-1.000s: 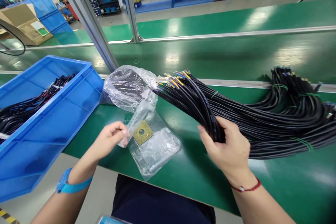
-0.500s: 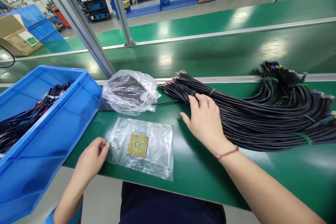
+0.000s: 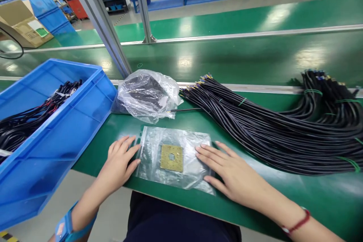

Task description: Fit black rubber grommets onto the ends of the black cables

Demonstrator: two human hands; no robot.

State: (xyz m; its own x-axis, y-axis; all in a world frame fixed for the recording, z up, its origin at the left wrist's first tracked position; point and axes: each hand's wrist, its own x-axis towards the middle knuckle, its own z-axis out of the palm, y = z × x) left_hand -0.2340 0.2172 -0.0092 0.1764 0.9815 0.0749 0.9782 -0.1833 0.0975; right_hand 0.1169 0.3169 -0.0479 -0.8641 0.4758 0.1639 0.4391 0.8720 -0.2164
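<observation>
Contents of crumpled bag (image 3: 147,94) at 12 o'clock hard to make out, dark behind glare. Clear pouch (image 3: 176,157) with square brown pad (image 3: 171,157) flat on green table (image 3: 283,193), long axis 9 to 3 o'clock. Left hand (image 3: 120,160) spread flat on the 9 o'clock edge, right hand (image 3: 231,172) spread flat on the 3 o'clock edge.

Green tabletop (image 3: 181,121) bearing a clear, glossy plastic bag (image 3: 184,143) that encloses a mottled yellow-brown square plate (image 3: 171,157) with a pale round hole at its centre. Black cables (image 3: 269,128) with yellow and blue tips, banded by thin green ties; a second clear bag (image 3: 149,92) with dark contents. Bright blue crate (image 3: 56,136) with black and red wires; blue wristband (image 3: 66,225) and red cord bracelet (image 3: 297,224).
</observation>
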